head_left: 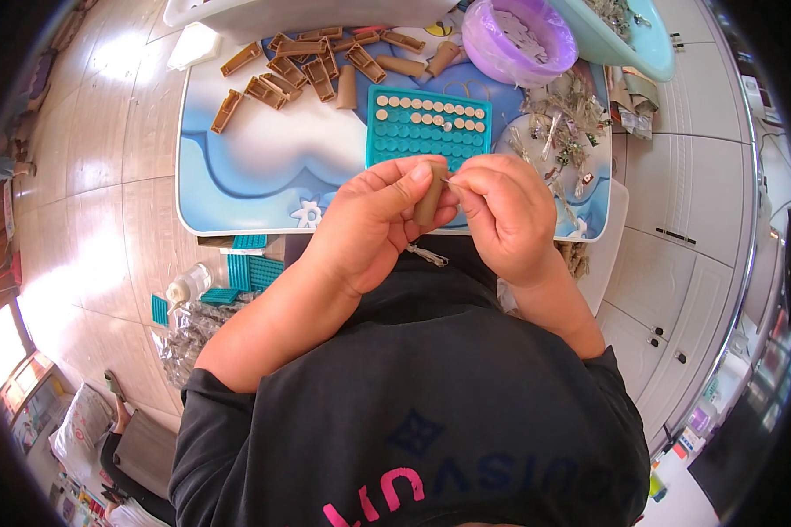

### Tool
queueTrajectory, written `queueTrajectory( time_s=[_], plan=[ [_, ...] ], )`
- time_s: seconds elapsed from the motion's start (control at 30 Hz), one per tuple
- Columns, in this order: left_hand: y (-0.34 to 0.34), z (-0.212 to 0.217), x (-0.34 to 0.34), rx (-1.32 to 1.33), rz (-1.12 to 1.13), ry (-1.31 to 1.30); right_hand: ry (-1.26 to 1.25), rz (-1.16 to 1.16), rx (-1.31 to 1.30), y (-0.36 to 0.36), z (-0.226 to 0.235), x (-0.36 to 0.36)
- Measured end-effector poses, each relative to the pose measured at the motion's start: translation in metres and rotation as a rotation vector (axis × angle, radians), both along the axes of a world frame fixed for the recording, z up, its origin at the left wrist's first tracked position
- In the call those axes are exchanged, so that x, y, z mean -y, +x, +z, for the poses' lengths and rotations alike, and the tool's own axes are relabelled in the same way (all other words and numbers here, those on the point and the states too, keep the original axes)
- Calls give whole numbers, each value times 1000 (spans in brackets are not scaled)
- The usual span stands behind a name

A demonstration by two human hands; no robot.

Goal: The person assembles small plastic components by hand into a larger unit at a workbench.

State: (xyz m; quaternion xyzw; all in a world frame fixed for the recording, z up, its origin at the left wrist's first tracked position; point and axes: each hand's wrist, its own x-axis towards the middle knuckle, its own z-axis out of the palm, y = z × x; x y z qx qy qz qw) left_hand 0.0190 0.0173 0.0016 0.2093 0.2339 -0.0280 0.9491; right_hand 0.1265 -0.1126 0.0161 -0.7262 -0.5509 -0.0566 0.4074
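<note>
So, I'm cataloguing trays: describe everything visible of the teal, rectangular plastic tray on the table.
The teal, rectangular, plastic-looking tray has a raised rim and rows of round wells. Pale round discs fill many upper wells; lower visible ones look empty. It lies flat on the blue and white patterned table, its near edge mostly hidden behind the left hand and right hand; contact there is unclear.

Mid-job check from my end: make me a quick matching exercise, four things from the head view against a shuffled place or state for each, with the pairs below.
Things
1. Left hand
2. Teal tray
3. Purple tub
4. Clear bottle

Place or state
A. On the floor
B. Bearing rows of pale discs
C. Holding a brown piece
D. At the table's far edge

Pairs: 1-C, 2-B, 3-D, 4-A
</note>
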Motion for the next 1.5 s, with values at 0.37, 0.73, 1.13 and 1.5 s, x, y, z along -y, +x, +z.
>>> queueTrajectory(
  time_s=[0.37,0.73,1.13,1.5],
  plan=[
    [2,-6,3,-68,73,-26,-43,-21,-60,3,-15,-4],
    [-2,0,7,-5,110,-28,-58,-104,123,-19,-6,1],
    [-33,-34,-155,-441,628,1767,324,-969,-161,85,-26,194],
    [-28,-33,-157,-477,197,1940,-938,-1246,-527,63,-165,320]
  ],
)
